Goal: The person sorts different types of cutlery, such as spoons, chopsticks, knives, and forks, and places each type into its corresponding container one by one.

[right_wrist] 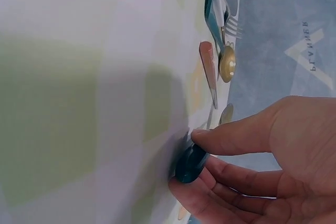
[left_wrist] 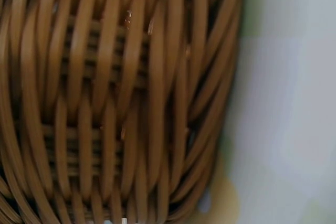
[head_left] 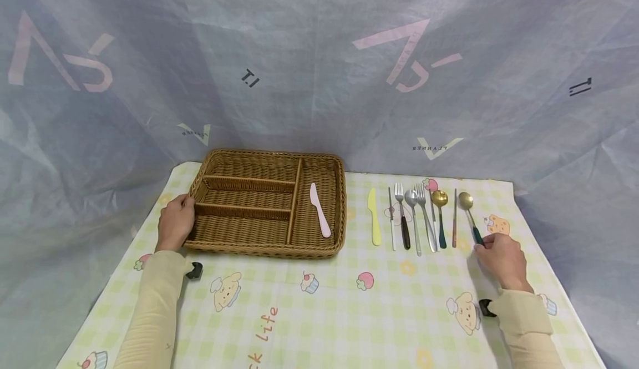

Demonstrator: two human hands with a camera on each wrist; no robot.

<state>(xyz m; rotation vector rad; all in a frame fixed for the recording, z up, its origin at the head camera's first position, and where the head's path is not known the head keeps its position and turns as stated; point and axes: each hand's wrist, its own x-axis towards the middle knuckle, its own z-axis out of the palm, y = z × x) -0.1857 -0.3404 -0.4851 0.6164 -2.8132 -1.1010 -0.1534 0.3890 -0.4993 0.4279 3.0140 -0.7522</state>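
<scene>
On the left my left hand [head_left: 176,222] grips the left rim of a brown wicker cutlery basket [head_left: 264,252] divided into several compartments. A pink knife [head_left: 320,210] lies in the basket's right-hand compartment. At the far right end of a row of cutlery, my right hand [head_left: 503,259] pinches a spoon [head_left: 466,201] with a gold bowl by its dark green handle. In the right wrist view, thumb and fingers close round the end of that handle [right_wrist: 190,164], low over the cloth. Woven basket wall [left_wrist: 110,77] fills most of the left wrist view.
Between basket and right hand lie a yellow knife [head_left: 374,217], a black-handled fork [head_left: 402,213], a silver spoon [head_left: 414,213], another gold spoon [head_left: 440,213], a brown-handled utensil [head_left: 455,219] and other slim pieces. A checked tablecloth [head_left: 339,324] covers the table; a grey curtain [head_left: 309,80] hangs behind.
</scene>
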